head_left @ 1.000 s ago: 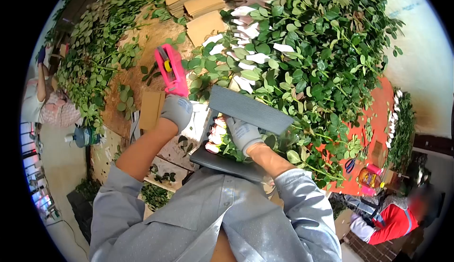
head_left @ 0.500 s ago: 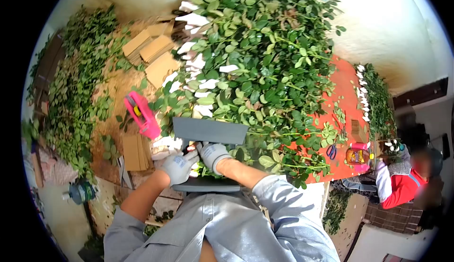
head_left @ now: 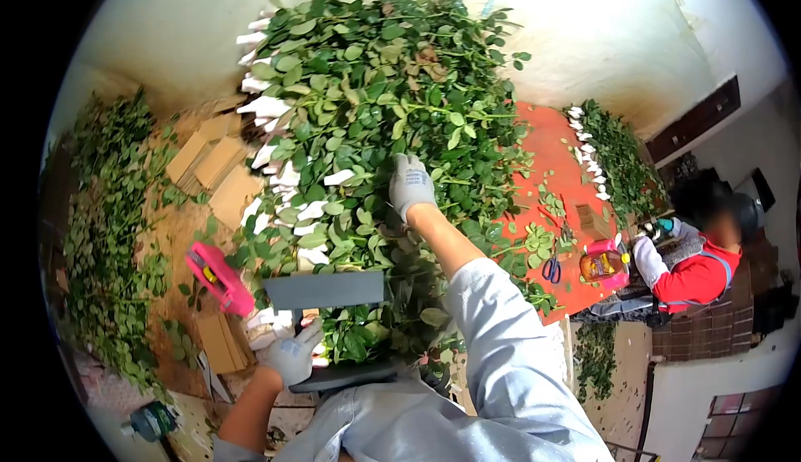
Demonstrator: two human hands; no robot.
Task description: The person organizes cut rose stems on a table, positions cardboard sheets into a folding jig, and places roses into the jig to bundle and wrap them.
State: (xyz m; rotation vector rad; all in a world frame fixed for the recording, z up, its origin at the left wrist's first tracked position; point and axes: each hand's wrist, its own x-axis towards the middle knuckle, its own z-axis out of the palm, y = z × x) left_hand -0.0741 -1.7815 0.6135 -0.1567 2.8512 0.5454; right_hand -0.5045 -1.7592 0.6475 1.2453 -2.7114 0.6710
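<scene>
My left hand (head_left: 292,357), in a grey glove, rests at the left end of a grey holder with an upright back panel (head_left: 324,290) and a padded front edge (head_left: 346,375). Its fingers are stretched out beside pale flower heads, whose green leaves (head_left: 355,341) lie inside the holder. Over the big pile of leafy stems (head_left: 367,120), my gloved right hand (head_left: 412,185) reaches down with fingers bent together into the foliage. What it grips there is hidden by the leaves. White wrapped heads (head_left: 265,106) line the pile's left side.
Left of the holder lie a pink tape dispenser (head_left: 219,278), cardboard pieces (head_left: 224,341) and more leafy stems (head_left: 113,237). Blue-handled scissors (head_left: 551,271) and a bottle (head_left: 601,266) lie on the red surface (head_left: 542,161). A person in red (head_left: 701,270) works at right.
My right hand has left the holder and moved up and forward onto the pile of stems. My left hand stays at the holder. The whole view has shifted.
</scene>
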